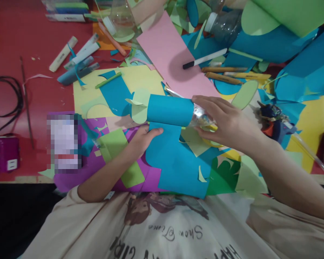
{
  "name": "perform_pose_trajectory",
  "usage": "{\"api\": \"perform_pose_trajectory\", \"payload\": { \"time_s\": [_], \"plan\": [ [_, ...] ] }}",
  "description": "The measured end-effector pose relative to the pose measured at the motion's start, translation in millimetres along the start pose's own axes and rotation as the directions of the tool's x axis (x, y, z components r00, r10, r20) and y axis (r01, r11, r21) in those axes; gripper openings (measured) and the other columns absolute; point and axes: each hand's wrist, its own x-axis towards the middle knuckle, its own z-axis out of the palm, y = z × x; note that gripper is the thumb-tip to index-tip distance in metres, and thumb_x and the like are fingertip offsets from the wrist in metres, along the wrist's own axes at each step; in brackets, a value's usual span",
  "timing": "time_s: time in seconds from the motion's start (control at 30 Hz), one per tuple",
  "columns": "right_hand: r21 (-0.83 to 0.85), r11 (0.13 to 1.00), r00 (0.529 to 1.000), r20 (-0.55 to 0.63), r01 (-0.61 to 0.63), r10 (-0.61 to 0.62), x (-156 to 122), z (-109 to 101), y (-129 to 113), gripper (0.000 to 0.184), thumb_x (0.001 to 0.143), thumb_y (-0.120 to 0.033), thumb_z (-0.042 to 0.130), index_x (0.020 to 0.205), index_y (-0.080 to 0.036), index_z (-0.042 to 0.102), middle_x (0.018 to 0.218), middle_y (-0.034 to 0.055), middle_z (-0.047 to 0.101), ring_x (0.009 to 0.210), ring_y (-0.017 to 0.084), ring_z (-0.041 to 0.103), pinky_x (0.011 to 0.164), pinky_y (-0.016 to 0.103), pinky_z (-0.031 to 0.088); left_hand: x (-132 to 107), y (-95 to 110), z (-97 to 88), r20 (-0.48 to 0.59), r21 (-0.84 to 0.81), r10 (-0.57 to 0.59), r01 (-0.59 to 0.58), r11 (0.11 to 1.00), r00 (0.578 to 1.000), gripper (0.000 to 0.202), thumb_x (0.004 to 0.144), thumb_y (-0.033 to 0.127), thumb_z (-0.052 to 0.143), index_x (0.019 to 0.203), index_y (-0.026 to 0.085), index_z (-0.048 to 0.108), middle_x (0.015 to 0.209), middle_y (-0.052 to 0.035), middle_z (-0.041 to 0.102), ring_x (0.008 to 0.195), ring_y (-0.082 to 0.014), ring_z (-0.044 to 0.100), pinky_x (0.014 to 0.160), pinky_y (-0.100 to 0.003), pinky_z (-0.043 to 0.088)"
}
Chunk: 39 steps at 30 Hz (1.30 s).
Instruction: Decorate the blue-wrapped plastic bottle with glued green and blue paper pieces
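A clear plastic bottle [201, 117] lies on its side in the middle of the table, with blue paper [169, 111] wrapped round it. The loose end of that blue sheet [178, 162] hangs down toward me. My left hand [143, 138] is closed on the blue sheet's left edge just below the roll, thumb on top. My right hand [224, 124] wraps over the bare right end of the bottle, fingers curled round it. A pale green paper shape [139, 106] sticks out at the roll's left end.
Scraps and sheets of coloured paper cover the table: pink [172, 57], yellow [91, 93], purple [89, 151], green. Markers [78, 54], a black-capped pen [205, 58], pencils [224, 73], a glue gun [275, 124], another bottle [224, 27], a black cable [5, 97] and a purple box [2, 154] lie around.
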Motion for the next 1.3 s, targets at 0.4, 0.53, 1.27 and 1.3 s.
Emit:
{"api": "perform_pose_trajectory", "payload": {
  "time_s": [0.4,0.53,1.27,1.3],
  "plan": [
    [0.011,1.000,1.000,0.021,-0.011,0.011,-1.8,1.2,-4.4,0.060,0.088,-0.023,0.054,0.145,-0.025,0.034,0.137,0.0135,0.056,0.129,0.031,0.053,0.103,0.057,0.049,-0.5,-0.4,-1.3,0.007,-0.022,-0.005,0.005,1.000,1.000,0.029,0.067,0.046,0.071,0.083,0.021,0.069,0.075,-0.0011,0.070,0.078,-0.0228,0.067,0.073,-0.034,0.056],
    [-0.040,0.998,0.997,-0.044,0.056,-0.058,-2.7,2.8,-5.8,0.061,0.086,-0.019,0.056,0.142,-0.021,0.035,0.133,0.0171,0.059,0.126,0.031,0.056,0.100,0.054,0.052,-1.2,1.4,0.2,0.031,-0.069,0.018,-0.016,0.998,0.999,0.029,0.066,0.043,0.073,0.086,0.022,0.069,0.085,-0.0017,0.073,0.088,-0.0247,0.069,0.081,-0.035,0.057],
    [-0.045,0.997,0.994,-0.085,0.060,-0.064,-6.4,6.5,-7.8,0.056,0.087,-0.021,0.056,0.140,-0.016,0.040,0.130,0.0177,0.061,0.124,0.032,0.057,0.100,0.053,0.052,-1.7,-2.3,0.2,-0.029,-0.052,0.051,-0.053,0.997,0.998,0.033,0.066,0.045,0.075,0.088,0.022,0.071,0.100,-0.0019,0.075,0.105,-0.0277,0.067,0.096,-0.037,0.054],
    [-0.036,0.998,0.996,-0.070,0.055,-0.057,-6.3,5.8,-7.9,0.056,0.087,-0.021,0.056,0.140,-0.017,0.040,0.130,0.0171,0.061,0.124,0.032,0.057,0.100,0.053,0.052,-1.1,-3.5,-0.4,-0.024,-0.048,0.053,-0.054,0.997,0.998,0.033,0.067,0.046,0.075,0.088,0.022,0.071,0.098,-0.0015,0.075,0.104,-0.0273,0.067,0.095,-0.037,0.054]
  ]
}}
